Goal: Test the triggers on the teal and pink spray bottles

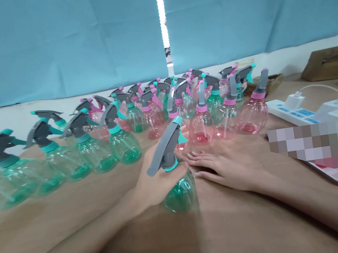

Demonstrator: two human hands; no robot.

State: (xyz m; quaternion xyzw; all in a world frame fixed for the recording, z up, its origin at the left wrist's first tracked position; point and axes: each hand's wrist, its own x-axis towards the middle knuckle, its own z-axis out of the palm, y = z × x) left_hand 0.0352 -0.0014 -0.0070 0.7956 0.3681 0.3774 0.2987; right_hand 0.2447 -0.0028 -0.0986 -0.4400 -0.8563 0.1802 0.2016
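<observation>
Left hand [153, 184] wrapped around green spray bottle [181, 196]; right hand [225, 169] flat.
Right hand: palm down on table [234, 230], fingers slightly spread. Bottle position: just left of right hand, in front of pink bottles [201, 127].

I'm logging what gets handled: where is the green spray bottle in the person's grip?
In the head view, the green spray bottle is at the lower middle, held in the left hand, just left of the right hand.
</observation>
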